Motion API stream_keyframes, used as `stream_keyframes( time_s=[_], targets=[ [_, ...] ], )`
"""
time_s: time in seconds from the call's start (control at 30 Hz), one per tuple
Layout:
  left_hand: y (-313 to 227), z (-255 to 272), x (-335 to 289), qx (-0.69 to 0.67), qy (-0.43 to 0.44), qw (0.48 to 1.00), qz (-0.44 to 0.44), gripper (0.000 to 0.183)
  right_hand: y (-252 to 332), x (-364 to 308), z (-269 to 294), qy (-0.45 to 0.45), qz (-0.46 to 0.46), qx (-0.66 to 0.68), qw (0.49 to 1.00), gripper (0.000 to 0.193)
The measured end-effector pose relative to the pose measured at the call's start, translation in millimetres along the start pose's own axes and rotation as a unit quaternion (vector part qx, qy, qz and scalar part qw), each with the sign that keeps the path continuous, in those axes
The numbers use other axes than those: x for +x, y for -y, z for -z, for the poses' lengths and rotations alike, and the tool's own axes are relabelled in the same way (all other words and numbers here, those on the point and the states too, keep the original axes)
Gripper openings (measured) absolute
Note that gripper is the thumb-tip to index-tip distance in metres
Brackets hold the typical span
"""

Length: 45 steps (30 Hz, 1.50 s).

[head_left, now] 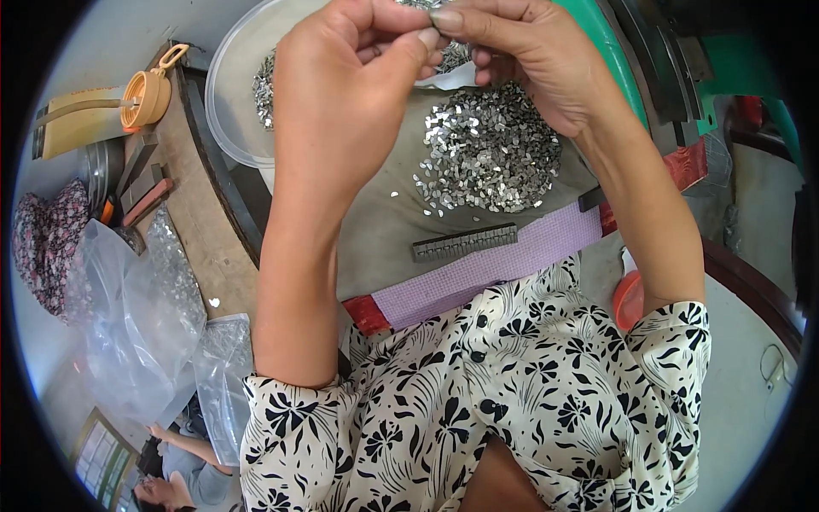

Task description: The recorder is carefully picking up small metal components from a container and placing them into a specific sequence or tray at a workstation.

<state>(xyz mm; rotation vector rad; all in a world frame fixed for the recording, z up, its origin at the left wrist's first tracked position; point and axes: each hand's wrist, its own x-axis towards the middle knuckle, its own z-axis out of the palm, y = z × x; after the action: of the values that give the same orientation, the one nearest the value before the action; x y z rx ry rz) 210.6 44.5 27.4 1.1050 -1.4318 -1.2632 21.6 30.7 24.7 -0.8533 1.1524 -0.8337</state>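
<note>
At the top of the view my left hand (345,81) and my right hand (546,64) meet, thumbs and fingertips pinched together. Whatever lies between the tips is too small and too covered to make out. Below my right hand a heap of small, shiny, flat metal pieces (495,154) spreads over the grey-green work cloth (375,230). More silvery pieces (264,90) show behind my left wrist, inside a round pale tray with a clear rim (220,111). Nearer to me lies a dark slotted metal bar (465,243), touched by neither hand.
A lilac woven strip (503,264) with red ends edges the cloth. On the left are an orange cup-shaped holder (145,101), clear plastic bags (128,316) and flat tools on a wooden ledge (192,171). Green machine parts (610,51) stand at right; another person (192,465) is at lower left.
</note>
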Motion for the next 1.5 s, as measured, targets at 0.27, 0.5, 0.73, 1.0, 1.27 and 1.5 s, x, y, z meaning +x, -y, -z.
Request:
stream_keyframes(
  time_s=[0.27,0.5,0.73,1.0,1.27,1.5],
  targets=[
    [2,-2,-8,0.045,0.025,0.999,0.016,0.005,-6,-12,7,0.045,0.019,-0.089,0.995,0.025],
    [-19,-11,-26,0.255,0.002,0.967,-0.013,0.006,-15,-16,15,0.007,0.055,-0.098,0.994,0.021],
    [-1,7,-101,0.204,-0.053,0.977,-0.031,0.017,-40,-76,5,0.032,0.231,-0.287,0.929,0.007],
    [20,10,-167,0.259,0.013,0.965,0.042,0.035,-70,-100,-25,0.073,0.352,-0.638,0.681,0.011],
    [29,5,-170,0.295,0.044,0.954,0.012,0.033,-73,-100,-27,0.083,0.361,-0.601,0.709,0.014],
    [33,11,-186,0.269,0.014,0.961,0.058,0.035,-81,-97,-14,0.019,0.361,-0.537,0.762,0.019]
  ],
)
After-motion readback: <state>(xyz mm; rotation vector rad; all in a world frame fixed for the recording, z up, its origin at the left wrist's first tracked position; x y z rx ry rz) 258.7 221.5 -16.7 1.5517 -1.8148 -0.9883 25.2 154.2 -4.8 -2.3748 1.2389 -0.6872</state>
